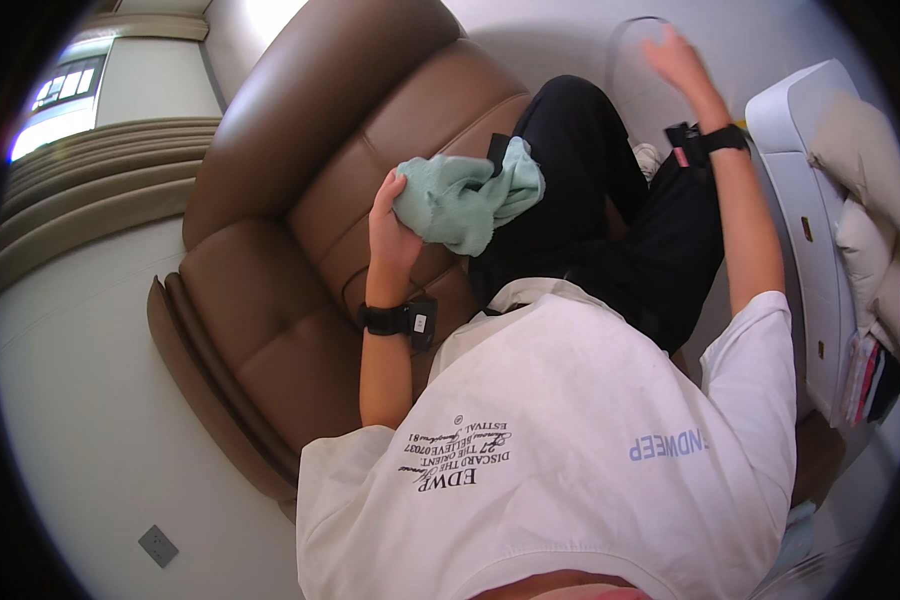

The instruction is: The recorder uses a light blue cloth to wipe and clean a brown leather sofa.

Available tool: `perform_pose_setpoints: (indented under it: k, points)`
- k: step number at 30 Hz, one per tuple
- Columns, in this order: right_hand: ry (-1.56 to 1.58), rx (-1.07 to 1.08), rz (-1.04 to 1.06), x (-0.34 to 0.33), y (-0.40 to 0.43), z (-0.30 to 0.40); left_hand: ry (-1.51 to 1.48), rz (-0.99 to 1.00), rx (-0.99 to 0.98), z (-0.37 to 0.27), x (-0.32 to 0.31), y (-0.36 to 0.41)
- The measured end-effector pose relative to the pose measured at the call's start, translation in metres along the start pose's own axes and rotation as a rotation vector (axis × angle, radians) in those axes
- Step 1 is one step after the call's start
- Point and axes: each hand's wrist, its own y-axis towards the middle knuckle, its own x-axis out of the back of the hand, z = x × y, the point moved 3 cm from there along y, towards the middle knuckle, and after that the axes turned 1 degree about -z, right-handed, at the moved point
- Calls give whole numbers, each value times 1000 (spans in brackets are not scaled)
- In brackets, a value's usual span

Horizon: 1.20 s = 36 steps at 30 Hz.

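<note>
My left hand (396, 229) grips a crumpled pale green cloth (450, 214) in front of my lap. A flat black piece (499, 152) shows among the folds, but most of it is covered and I cannot tell what it is. At upper right my right hand (679, 64) is stretched out over the pale floor, blurred by motion. A thin dark cable (619, 45) arcs beside its fingertips; whether the fingers pinch it is unclear.
I sit on a brown leather sofa (420, 112). To the right stands a white cabinet (799, 195) with beige cushions (862, 161) beside it. Black bands with devices (422, 322) are strapped to both wrists. A wall socket (158, 546) is at lower left.
</note>
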Motion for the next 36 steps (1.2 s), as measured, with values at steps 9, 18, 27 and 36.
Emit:
perform_pose_setpoints:
  k: [9, 18, 27, 36]
  points:
    - [-442, -619, -703, 144, -45, -265, 85, 260, -7, -18, -49, -18]
    - [566, -98, 217, 91, -190, -61, 133, 555, 11, -13, -83, -17]
    - [1055, -26, 801, -45, -228, 141, 493, 798, 36, -7, -91, -30]
    - [1638, -311, 746, -32, -225, 74, 353, 377, -126, -2, -49, -24]
